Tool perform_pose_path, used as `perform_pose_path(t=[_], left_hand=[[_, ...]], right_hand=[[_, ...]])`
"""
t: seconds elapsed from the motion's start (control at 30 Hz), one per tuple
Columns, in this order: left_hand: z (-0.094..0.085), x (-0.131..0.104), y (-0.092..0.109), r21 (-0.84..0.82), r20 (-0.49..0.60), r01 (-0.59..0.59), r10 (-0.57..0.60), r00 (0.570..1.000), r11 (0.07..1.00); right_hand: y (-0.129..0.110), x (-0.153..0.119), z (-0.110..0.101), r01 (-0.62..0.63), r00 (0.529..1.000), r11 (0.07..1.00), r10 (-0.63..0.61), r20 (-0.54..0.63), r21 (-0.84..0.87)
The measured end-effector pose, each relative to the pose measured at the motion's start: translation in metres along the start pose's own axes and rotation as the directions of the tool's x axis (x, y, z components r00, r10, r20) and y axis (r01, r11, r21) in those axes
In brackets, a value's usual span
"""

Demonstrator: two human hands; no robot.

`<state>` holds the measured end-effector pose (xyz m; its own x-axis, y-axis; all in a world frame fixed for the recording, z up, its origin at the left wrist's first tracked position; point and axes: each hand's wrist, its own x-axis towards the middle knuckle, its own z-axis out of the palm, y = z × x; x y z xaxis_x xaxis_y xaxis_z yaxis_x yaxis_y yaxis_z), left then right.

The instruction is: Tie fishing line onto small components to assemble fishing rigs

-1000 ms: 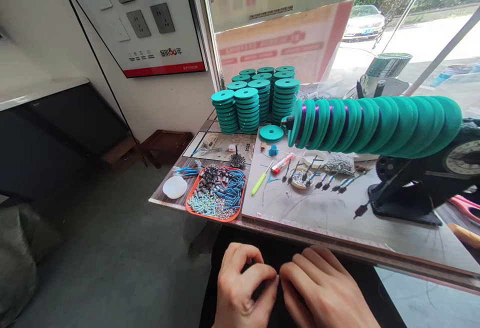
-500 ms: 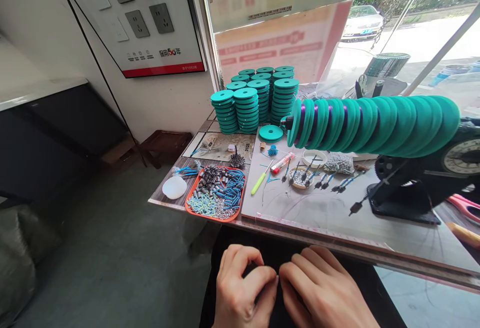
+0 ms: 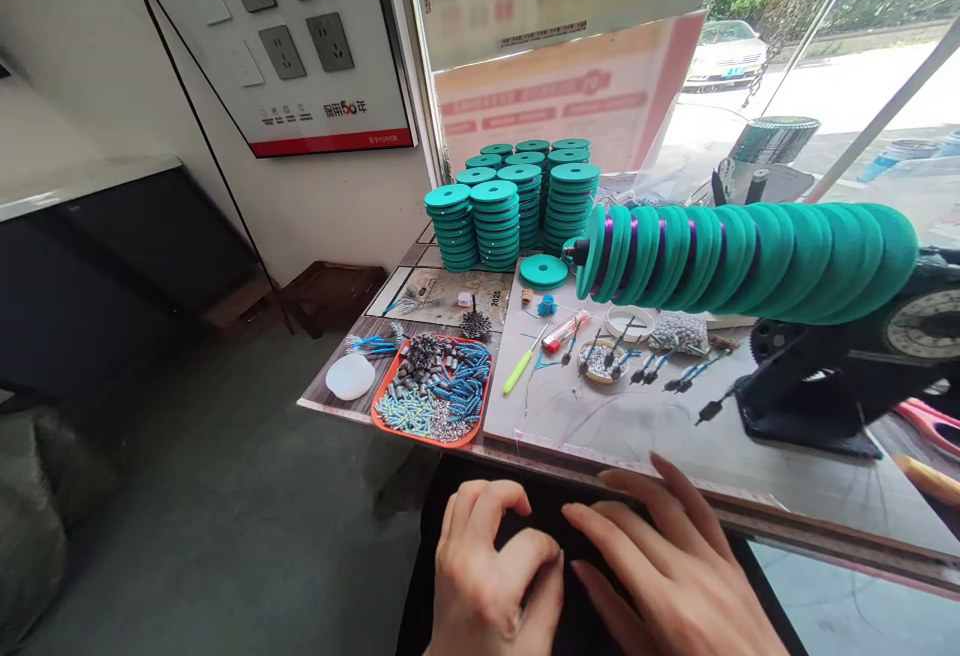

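Note:
My left hand (image 3: 495, 571) is closed over my lap at the table's front edge, thumb and forefinger tips pinched together. Whatever lies in that pinch is too small to make out. Just to its right, my right hand (image 3: 671, 561) has its fingers spread and holds nothing. Its upper fingertips overlap the front of the grey board (image 3: 600, 441); contact cannot be told. Ahead on the board lie a green-handled needle tool (image 3: 519, 372), several dark pieces with blue ends (image 3: 646, 370) and fine line. An orange tray (image 3: 450, 442) of small sorted parts sits left of the board.
A long row of teal spools (image 3: 750, 261) on a black winder (image 3: 795, 416) spans the right side. Stacked teal spools (image 3: 495, 226) stand behind. A white disc (image 3: 349, 376) lies at the left corner; pink-handled scissors (image 3: 930, 426) are far right.
My right hand has opened, its fingers spreading and lifting away from the left hand towards the board. The left hand keeps its pinch almost in place.

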<state>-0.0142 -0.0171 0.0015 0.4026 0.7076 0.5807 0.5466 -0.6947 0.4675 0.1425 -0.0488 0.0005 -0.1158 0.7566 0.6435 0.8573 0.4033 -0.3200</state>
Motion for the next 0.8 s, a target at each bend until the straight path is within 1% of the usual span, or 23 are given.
perform_pose_path(t=[0.07, 0.2, 0.33, 0.53, 0.57, 0.7, 0.73, 0.8], left_hand=[[0.0, 0.005, 0.002, 0.019, -0.004, 0.008, -0.008, 1.0, 1.0], [0.007, 0.009, 0.005, 0.054, -0.025, -0.001, 0.003, 1.0, 0.999], [0.01, 0.013, 0.008, 0.076, -0.028, -0.015, 0.017, 0.999, 0.997], [0.003, 0.024, 0.011, 0.118, 0.044, -0.043, 0.038, 0.998, 0.992], [0.003, 0.025, 0.011, 0.12, 0.046, -0.045, 0.04, 0.998, 0.992], [0.006, 0.025, 0.013, 0.132, 0.052, -0.051, 0.044, 0.998, 0.99], [0.007, 0.025, 0.013, 0.135, 0.053, -0.053, 0.046, 0.998, 0.989], [0.007, 0.026, 0.013, 0.138, 0.062, -0.052, 0.043, 0.997, 0.989]], right_hand=[[0.005, -0.001, -0.005, 0.019, 1.0, 1.0, -0.019, -0.002, 0.009], [0.01, 0.0, -0.012, 0.037, 0.997, 0.999, -0.039, 0.061, 0.022], [0.01, 0.0, -0.01, 0.006, 0.999, 1.0, -0.007, 0.04, 0.03], [0.015, -0.005, -0.004, -0.034, 0.998, 0.997, 0.037, -0.048, 0.067], [0.015, -0.005, -0.004, -0.041, 0.998, 0.996, 0.044, -0.043, 0.077], [0.015, -0.002, -0.008, -0.009, 0.999, 0.999, 0.006, 0.044, 0.052], [0.015, -0.001, -0.009, 0.0, 0.999, 0.999, -0.002, 0.051, 0.039], [0.015, 0.0, -0.009, -0.007, 1.0, 1.0, 0.006, 0.024, 0.029]])
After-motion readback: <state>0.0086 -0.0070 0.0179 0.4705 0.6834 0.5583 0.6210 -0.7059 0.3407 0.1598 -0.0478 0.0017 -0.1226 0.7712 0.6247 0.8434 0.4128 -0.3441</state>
